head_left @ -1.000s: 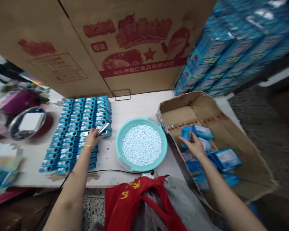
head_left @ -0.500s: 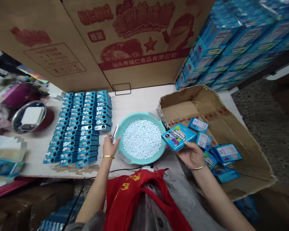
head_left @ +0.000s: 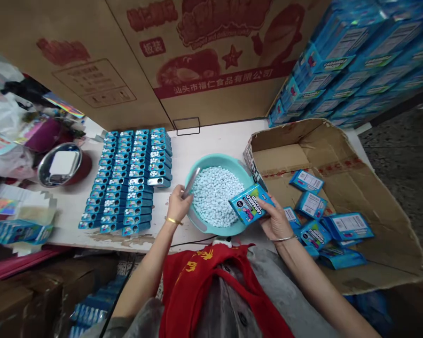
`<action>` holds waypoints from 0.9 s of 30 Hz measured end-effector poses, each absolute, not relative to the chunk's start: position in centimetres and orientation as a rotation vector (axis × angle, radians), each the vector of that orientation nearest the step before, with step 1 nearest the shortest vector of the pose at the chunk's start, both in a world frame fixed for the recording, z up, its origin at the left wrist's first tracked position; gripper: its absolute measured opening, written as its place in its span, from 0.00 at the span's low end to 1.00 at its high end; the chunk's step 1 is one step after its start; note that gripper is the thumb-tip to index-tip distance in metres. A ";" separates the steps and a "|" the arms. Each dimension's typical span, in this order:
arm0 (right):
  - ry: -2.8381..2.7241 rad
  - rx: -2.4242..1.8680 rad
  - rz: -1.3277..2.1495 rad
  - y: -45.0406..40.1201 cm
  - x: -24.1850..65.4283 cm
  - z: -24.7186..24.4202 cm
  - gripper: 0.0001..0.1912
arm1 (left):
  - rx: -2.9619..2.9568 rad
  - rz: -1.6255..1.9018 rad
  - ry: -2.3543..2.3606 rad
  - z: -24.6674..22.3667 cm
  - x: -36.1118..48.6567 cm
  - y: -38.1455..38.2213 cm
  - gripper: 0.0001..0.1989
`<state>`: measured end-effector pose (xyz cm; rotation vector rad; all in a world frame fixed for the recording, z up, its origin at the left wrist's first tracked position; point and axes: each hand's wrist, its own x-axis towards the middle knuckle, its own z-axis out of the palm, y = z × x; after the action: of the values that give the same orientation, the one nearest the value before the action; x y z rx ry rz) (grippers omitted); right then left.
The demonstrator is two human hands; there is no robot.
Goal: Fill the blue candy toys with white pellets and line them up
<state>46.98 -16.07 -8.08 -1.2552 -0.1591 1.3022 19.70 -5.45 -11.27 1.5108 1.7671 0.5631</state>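
My left hand [head_left: 179, 204] is closed around a slim metal scoop [head_left: 192, 182], at the left rim of a turquoise basin [head_left: 197, 224]. Small pale-blue candies [head_left: 216, 195] fill the basin's middle. In my right hand [head_left: 278, 219] is a blue candy box [head_left: 248, 203] with green and pink print, tilted over the basin's right side. My right thumb lies across its printed face. To the left stand rows of upright blue boxes [head_left: 137, 195] with round holes on top; white candies show in some holes.
An open cardboard carton [head_left: 384, 206] on the right holds several blue candy boxes [head_left: 313, 204]. Behind stands a large printed carton [head_left: 211, 70], beside stacked blue packs [head_left: 341, 61]. A metal bowl [head_left: 75, 165] sits far left, and a thin wire frame [head_left: 186, 126] lies at the back.
My right hand has brought the candy box left, from the carton's edge to over the basin. My left hand has raised the scoop over the basin's left rim. The view has shifted slightly.
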 end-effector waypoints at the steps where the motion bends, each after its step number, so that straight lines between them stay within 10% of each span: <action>1: -0.155 -1.239 1.323 -16.0 47.0 -8.2 0.19 | 1.526 0.524 1.805 -11.6 19.2 -4.9 0.11; 27: 0.202 -0.961 1.582 -15.5 45.8 -11.0 0.09 | 2.167 -0.406 1.409 -17.7 24.5 -5.1 0.21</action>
<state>45.77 -15.49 -11.03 -0.9615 0.2021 1.5824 24.50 -5.08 -17.65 2.1673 1.4090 -0.4060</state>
